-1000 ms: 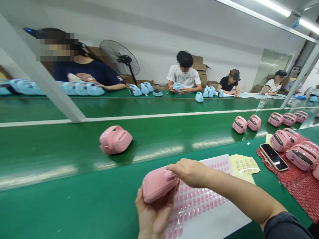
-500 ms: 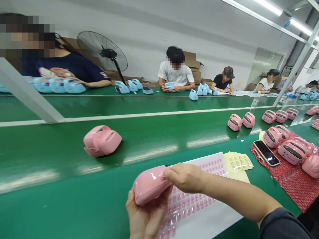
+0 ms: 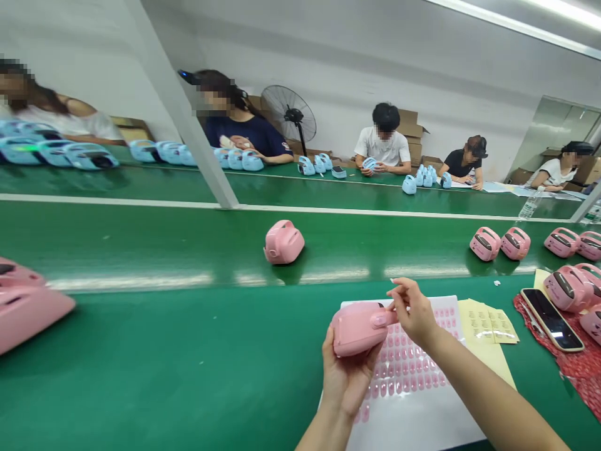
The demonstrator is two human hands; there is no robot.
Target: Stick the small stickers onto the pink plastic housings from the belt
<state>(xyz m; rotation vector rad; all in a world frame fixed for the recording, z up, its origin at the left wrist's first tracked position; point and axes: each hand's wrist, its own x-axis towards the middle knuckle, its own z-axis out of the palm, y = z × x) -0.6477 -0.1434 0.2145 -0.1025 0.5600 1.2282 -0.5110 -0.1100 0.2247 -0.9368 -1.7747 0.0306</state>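
Observation:
My left hand [image 3: 345, 376] is wrapped from below round a pink plastic device [image 3: 359, 327], held above the green bench. My right hand [image 3: 414, 310] pinches at the device's right end with thumb and forefinger, where a small pink oval part sits. Under both hands lies a white sheet [image 3: 413, 401] covered with rows of small pink oval stickers.
Another pink device [image 3: 283, 242] lies on the green conveyor belt [image 3: 141, 244]. More pink devices [image 3: 500, 243] stand at the right, some on red wrap [image 3: 582, 369] beside a phone [image 3: 551, 319]. Yellow label sheets [image 3: 488, 321] lie nearby. Blurred pink devices [image 3: 23, 307] sit at left. Several people work opposite with blue devices [image 3: 425, 177].
The view has swung left and pulled back. My right hand has moved from covering the device's top to pinching at its right end. The left hand still holds the device.

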